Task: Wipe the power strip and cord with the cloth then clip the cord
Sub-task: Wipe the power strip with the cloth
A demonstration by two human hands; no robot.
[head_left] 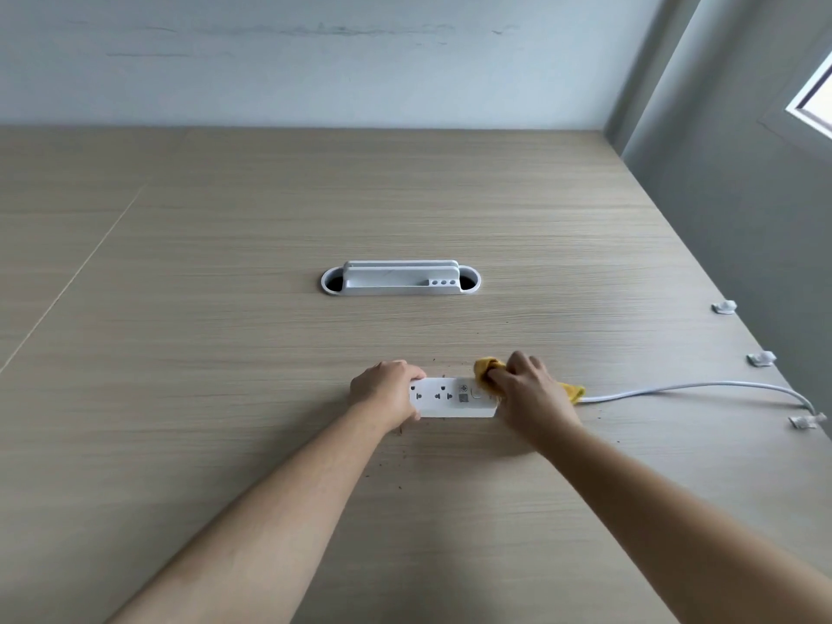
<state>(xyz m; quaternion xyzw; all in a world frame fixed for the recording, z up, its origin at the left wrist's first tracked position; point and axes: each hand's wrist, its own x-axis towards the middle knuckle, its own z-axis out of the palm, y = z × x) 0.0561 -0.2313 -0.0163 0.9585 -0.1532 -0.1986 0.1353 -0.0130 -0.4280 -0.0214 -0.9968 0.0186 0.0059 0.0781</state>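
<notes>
A view from above a pale wooden desk [270, 335], looking down along two bare forearms that reach forward from the bottom edge. A white power strip [450, 397] lies flat on the desk near the middle, its long side running left to right, sockets facing up. The left hand [382, 394] is closed around the strip's left end, fingers curled over the far edge and thumb at the near edge, holding it down. The right hand [526, 389] is clenched around a bunched yellow cloth [488, 367], pressing it onto the right end of the strip; a corner of the cloth pokes out beyond the fingers on the far side and another bit shows to the right of the hand. A white cord [693, 388] leaves the strip's right end, runs right across the desk and curves down to the desk's right edge. Three small clear clips [761, 358] sit spaced along that right edge; the cord ends at the nearest one, though whether it is seated in it cannot be told. Small dark crumbs [400, 452] speckle the desk around the strip. Farther back, a white oval cable port [400, 279] is set into the desk, with a grey wall [315, 60] behind.
</notes>
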